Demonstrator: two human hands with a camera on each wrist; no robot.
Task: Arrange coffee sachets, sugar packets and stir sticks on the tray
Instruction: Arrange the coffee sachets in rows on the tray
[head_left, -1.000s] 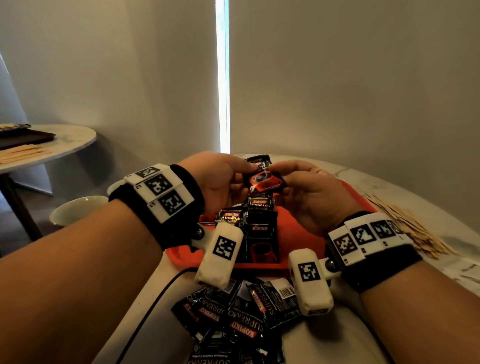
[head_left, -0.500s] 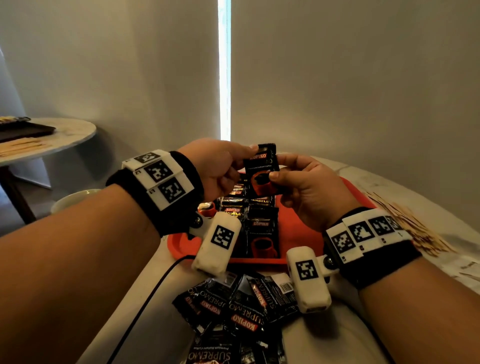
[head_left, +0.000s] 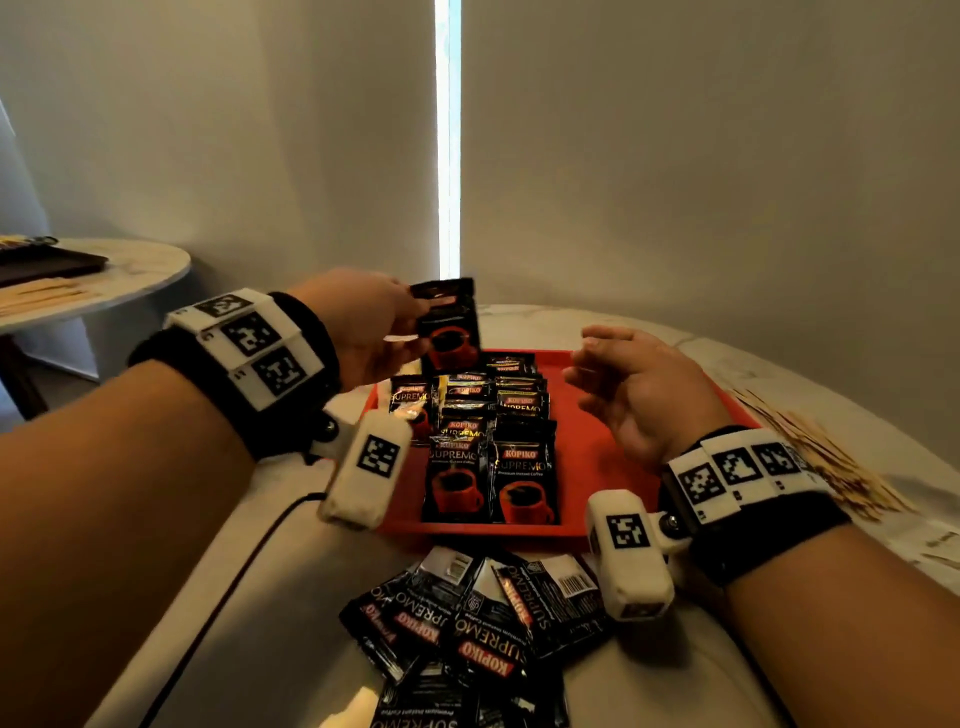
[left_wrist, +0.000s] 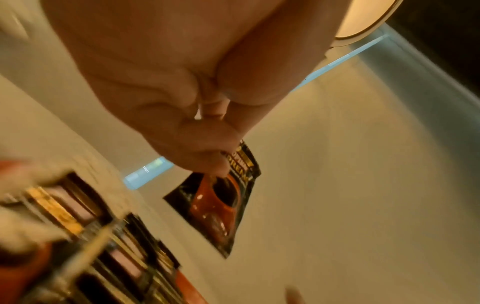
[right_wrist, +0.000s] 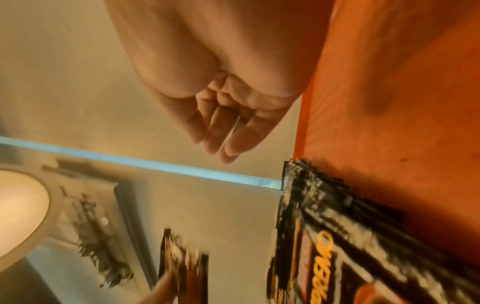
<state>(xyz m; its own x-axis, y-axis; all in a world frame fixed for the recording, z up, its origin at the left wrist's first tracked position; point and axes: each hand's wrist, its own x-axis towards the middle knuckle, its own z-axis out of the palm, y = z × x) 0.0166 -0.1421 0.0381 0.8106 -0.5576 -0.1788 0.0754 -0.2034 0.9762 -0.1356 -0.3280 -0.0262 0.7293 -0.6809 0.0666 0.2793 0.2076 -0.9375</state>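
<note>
Half a second ago both hands pinched one coffee sachet between them; now the right hand (head_left: 636, 387) has let go and drawn off to the right, and the left hand (head_left: 358, 325) alone carries the held sachet (head_left: 449, 327). That hand pinches the packet near its upper left edge between thumb and fingers, so the black sachet with its red cup hangs upright just to the right of the hand, raised above the far left part of the red tray (head_left: 597, 462). From the left wrist view the fingertips (left_wrist: 207, 162) clamp the top of the packet (left_wrist: 218, 203) and the rest dangles free below them.

Over the tray's right side, the right hand hovers with fingers loosely spread and holding nothing; the right wrist view shows its fingers (right_wrist: 221, 127) relaxed and slightly bent. It stands well apart from the held sachet.

On the tray, rows of sachets (head_left: 488, 447) lie overlapping down its left half. Nearer the person, a loose pile of sachets (head_left: 467, 618) lies on the table (head_left: 571, 322), just short of the tray's near rim. Stir sticks (head_left: 831, 467) lie scattered on the table to the right of the tray.
</note>
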